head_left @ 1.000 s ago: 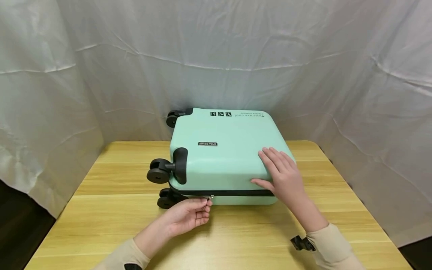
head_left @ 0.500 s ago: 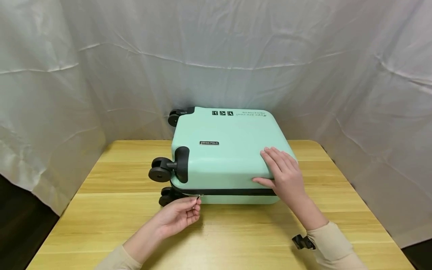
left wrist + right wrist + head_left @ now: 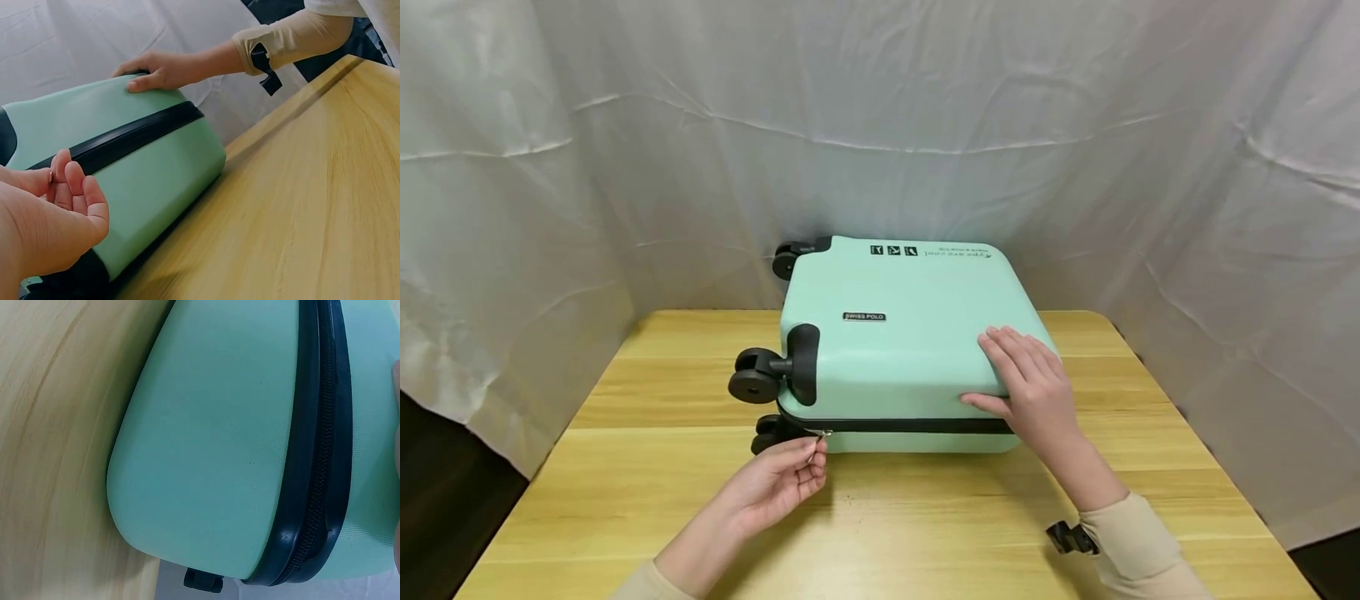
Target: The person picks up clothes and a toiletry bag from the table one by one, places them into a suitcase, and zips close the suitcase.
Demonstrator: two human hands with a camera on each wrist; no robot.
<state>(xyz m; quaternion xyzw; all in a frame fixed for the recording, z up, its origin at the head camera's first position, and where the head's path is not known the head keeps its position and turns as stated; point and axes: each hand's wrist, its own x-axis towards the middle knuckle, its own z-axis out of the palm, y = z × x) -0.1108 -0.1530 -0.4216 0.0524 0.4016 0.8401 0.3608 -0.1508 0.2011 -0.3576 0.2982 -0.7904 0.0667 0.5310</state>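
A mint-green hard-shell suitcase (image 3: pixel 910 333) lies flat on the table, its black wheels to the left. Along its front side runs a black zipper (image 3: pixel 322 444), whose teeth look meshed in the right wrist view. My left hand (image 3: pixel 775 487) pinches the small metal zipper pull (image 3: pixel 824 434) between thumb and forefinger, near the front left corner. The other fingers of that hand (image 3: pixel 56 219) are curled in the left wrist view. My right hand (image 3: pixel 1033 392) rests on the suitcase's front right corner, fingers extended over the top and thumb along the front side.
The wooden table (image 3: pixel 925 533) extends in front of the suitcase and to both sides. Grey-white curtains (image 3: pixel 880 125) hang behind and at the sides. A black caster wheel (image 3: pixel 756 377) sticks out at the left.
My left hand has moved left along the suitcase's front side, drawing the zipper pull toward the left wheel corner. My right hand stays on the front right corner.
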